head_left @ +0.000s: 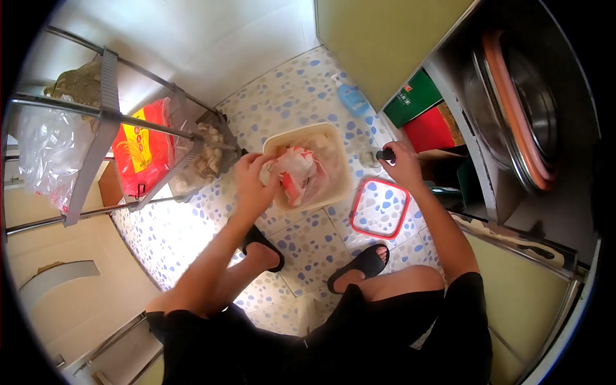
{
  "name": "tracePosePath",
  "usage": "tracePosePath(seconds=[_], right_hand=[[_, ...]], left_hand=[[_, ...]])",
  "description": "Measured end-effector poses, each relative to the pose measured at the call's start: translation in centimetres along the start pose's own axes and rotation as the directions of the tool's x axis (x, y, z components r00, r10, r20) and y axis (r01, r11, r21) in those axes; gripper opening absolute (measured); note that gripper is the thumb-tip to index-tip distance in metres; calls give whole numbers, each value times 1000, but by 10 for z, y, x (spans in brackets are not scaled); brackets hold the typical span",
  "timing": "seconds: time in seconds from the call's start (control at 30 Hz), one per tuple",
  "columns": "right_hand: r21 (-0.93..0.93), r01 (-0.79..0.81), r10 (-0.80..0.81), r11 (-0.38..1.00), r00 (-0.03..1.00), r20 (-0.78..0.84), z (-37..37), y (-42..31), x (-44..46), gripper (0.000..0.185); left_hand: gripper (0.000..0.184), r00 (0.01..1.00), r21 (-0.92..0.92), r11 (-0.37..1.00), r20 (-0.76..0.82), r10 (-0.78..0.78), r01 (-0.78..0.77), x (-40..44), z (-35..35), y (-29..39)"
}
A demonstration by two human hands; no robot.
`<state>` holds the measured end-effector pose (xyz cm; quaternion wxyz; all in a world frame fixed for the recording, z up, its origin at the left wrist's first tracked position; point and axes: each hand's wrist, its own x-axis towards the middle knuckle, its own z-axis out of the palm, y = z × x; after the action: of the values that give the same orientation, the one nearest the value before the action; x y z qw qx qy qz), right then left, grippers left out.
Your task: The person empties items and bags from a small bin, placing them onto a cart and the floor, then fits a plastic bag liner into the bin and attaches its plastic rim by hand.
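Observation:
A cream rectangular tub (344, 170) stands on the patterned floor. In it lies a crumpled plastic bag (301, 168) with red print. My left hand (258, 183) is at the tub's left side, its fingers closed on the bag. To the right of the tub, my right hand (403, 165) is closed around the dark top of a small clear bottle (369, 158). Just below that hand, a clear lid with a red rim (407, 215) lies flat on the floor.
A blue pump bottle (351, 97) stands beyond the tub. On the left is a metal rack (106, 128) holding bags, one red and yellow (142, 142). The open cabinet on the right holds basins (513, 109) and a green box (414, 99).

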<state>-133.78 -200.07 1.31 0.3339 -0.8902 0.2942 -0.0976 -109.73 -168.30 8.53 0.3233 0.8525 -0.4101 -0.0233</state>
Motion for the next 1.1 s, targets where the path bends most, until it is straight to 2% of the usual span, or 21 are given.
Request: tracePosePath(seconds=[0.03, 0.13, 0.17, 0.23, 0.27, 0.33, 0.4, 0.43, 0.47, 0.57, 0.67, 0.73, 0.77, 0.83, 0.87, 0.97, 1.1], right_hand=[[-44, 2, 0, 999, 1000, 29, -4, -6, -1, 36], [-320, 111, -130, 941, 991, -39, -24, -40, 5, 36], [-301, 150, -173, 942, 984, -52, -29, -52, 12, 36], [-263, 226, -254, 938, 964, -80, -32, -73, 37, 35], [-329, 231, -237, 916, 971, 20, -30, -80, 53, 29], [-385, 200, -139, 901, 974, 182, -4, -77, 93, 30], [-428, 160, -36, 889, 958, 284, 30, -56, 132, 31], [-442, 136, 10, 886, 950, 312, 52, -42, 150, 31], [-458, 114, 54, 882, 939, 339, 70, -29, 165, 32], [-474, -136, 309, 870, 899, 310, 112, -3, 190, 47], [-489, -227, 359, 842, 913, 194, 144, 11, 185, 71], [-469, -262, 380, 844, 908, 176, 155, 11, 186, 82], [-460, -279, 389, 843, 907, 163, 158, 10, 188, 88], [-484, -257, 328, 836, 942, 66, 173, 21, 183, 90], [-495, -246, 293, 833, 956, 18, 180, 25, 181, 91], [-470, -234, 249, 851, 968, -32, 176, 16, 170, 87], [-479, -301, 301, 825, 950, -80, 171, 9, 158, 79]], left_hand=[[39, 998, 17, 1000, 65, -4, 3, -6, -12, -11], [50, 943, -66, 969, 253, -215, 239, -11, -16, -42], [51, 897, -179, 901, 287, -336, 395, -13, -6, -51], [55, 751, -370, 657, 397, -528, 657, -14, 12, -64], [55, 700, -371, 595, 426, -573, 713, -17, 19, -60], [56, 587, -365, 461, 482, -650, 809, -22, 33, -25], [53, 691, -511, 500, 303, -657, 699, -43, 77, -25], [51, 709, -536, 518, 245, -661, 667, -47, 85, -23], [50, 726, -556, 538, 186, -662, 634, -50, 92, -21], [43, 714, -503, 572, 141, -685, 648, -49, 82, -8], [37, 685, -520, 552, 94, -722, 652, -65, 81, -15], [35, 684, -600, 520, 65, -727, 609, -72, 75, -14], [35, 668, -574, 517, 71, -741, 635, -72, 71, -15], [34, 632, -518, 510, 79, -771, 687, -71, 57, -13], [33, 630, -521, 495, 109, -769, 695, -83, 66, -36], [34, 683, -623, 511, 52, -728, 592, -80, 67, -38], [35, 711, -583, 562, 37, -703, 586, -83, 71, -48]])
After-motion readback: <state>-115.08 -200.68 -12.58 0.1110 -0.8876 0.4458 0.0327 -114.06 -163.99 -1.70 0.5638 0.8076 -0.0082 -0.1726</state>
